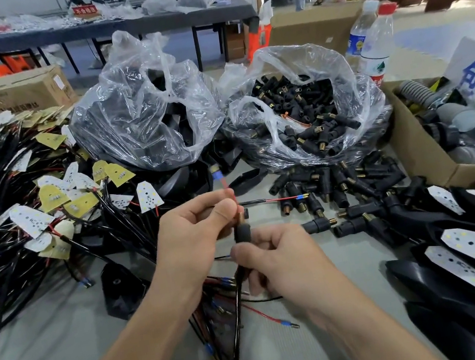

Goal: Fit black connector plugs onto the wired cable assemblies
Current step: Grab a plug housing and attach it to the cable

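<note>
Black connector plug [242, 232] in right hand [281, 257], thumb and curled fingers clamped round it, above mid-table, nearer than the bag of plugs [306, 110]. Pinches red wire [230, 192] between thumb and forefinger of left hand [194, 231]; blue terminal [216, 176] pointing up, just above plug. Probable step: feeding lead into plug. Align plug mouth with wire axis; push straight, no twisting; steady sheathed cable [236, 300] below; confirm full seating before letting go.
</note>
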Tool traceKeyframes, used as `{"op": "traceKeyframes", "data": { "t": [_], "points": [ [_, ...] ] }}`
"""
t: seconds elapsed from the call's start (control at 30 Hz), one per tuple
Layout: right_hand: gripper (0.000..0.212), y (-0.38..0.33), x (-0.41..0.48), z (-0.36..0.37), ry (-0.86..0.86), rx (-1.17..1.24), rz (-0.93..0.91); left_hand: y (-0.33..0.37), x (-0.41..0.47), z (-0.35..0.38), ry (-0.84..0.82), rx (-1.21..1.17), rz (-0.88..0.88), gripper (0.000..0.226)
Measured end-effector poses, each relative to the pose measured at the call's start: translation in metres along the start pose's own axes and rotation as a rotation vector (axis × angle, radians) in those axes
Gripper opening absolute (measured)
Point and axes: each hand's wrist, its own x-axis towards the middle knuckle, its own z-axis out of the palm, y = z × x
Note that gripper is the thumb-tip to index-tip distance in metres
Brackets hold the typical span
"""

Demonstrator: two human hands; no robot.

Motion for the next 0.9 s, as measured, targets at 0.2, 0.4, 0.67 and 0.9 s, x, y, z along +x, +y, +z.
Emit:
{"op": "traceKeyframes", "data": {
  "t": [0.2,0.4,0.67,0.9],
  "points": [
    [0.018,-0.007,0.008,-0.027,0.369,0.307,-0.105,-0.009,-0.01,0.007,-0.374,0.199,-0.177,0.014],
    [0.007,-0.008,0.007,-0.039,0.291,0.421,-0.004,-0.014,-0.013,0.011,-0.374,0.339,-0.142,0.023],
    [0.012,-0.008,0.006,-0.043,0.204,0.414,0.051,-0.013,-0.014,0.011,-0.279,0.53,0.023,0.037],
    [0.022,-0.006,0.006,-0.048,0.072,0.447,0.078,-0.011,-0.014,0.007,-0.345,0.71,0.109,0.042]
  ]
}}
